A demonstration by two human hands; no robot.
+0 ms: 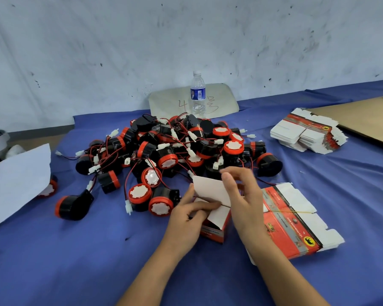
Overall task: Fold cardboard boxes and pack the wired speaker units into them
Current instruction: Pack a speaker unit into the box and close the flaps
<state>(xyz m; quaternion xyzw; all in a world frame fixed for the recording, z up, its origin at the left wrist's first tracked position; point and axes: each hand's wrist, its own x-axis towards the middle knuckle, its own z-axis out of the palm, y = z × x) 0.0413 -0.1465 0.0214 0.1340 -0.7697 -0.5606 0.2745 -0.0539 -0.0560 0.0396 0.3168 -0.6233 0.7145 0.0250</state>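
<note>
A small red cardboard box (pixel 215 232) stands on the blue cloth in front of me, its white lid flap (pixel 210 188) raised. My left hand (pixel 189 214) grips the box's left side, thumb along the flap's edge. My right hand (pixel 241 195) pinches the top of the flap from the right. Behind them lies a big heap of black and red wired speaker units (pixel 168 151) with white connectors. A banded bundle of flat red and white boxes (pixel 296 226) lies right of my right wrist.
A second stack of flat boxes (pixel 305 134) sits at the far right beside a brown cardboard sheet (pixel 367 120). A water bottle (pixel 197 93) stands behind the heap, in front of a grey board. A white sheet (pixel 16 180) covers the left edge.
</note>
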